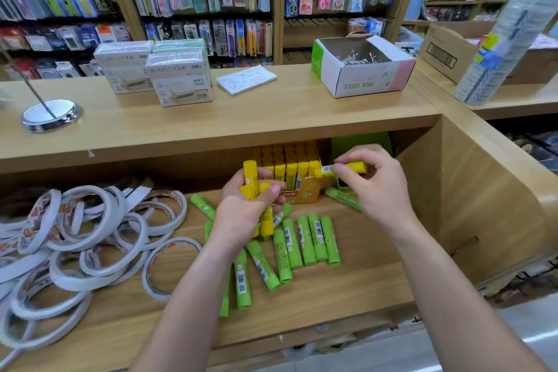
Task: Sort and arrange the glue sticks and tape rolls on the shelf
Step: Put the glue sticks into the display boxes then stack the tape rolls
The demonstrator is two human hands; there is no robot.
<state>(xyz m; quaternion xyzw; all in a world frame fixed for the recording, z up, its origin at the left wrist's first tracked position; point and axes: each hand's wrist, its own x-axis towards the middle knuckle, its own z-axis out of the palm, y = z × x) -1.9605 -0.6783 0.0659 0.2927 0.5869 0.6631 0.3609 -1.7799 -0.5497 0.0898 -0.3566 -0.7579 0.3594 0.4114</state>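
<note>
Wooden shelving in a stationery shop filled the view, with racks of packaged goods behind it. The lower shelf [347, 290] carried the task items.

1. Left hand [244, 211]: the fingers were curled round a bundle of yellow glue sticks [250, 178], gripping them roughly upright above the middle of the shelf. The exact count of sticks in the bundle could not be determined.
2. Right hand [371, 181]: thumb and fingertips pinched a single yellow glue stick [356, 166], held level just above the right end of the orange display box [308, 193]. The remaining fingers were loosely bent.
3. Orange display box: it stood at the back of the lower shelf and held rows of boxed yellow sticks [290, 172] standing on end.
4. Green glue sticks [308, 240]: these lay loose on the shelf in front of the box, some side by side and others angled. One separate green stick [344, 199] lay below the right hand.
5. Tape rolls [90, 229]: a loose, overlapping heap of white rolls occupied the left part of the shelf, apart from the glue sticks.

The shelf top [271, 112] carried white product boxes [181, 81], a notepad [246, 80], an open carton [362, 69] of metal clips and a chrome stand base [51, 115].
</note>
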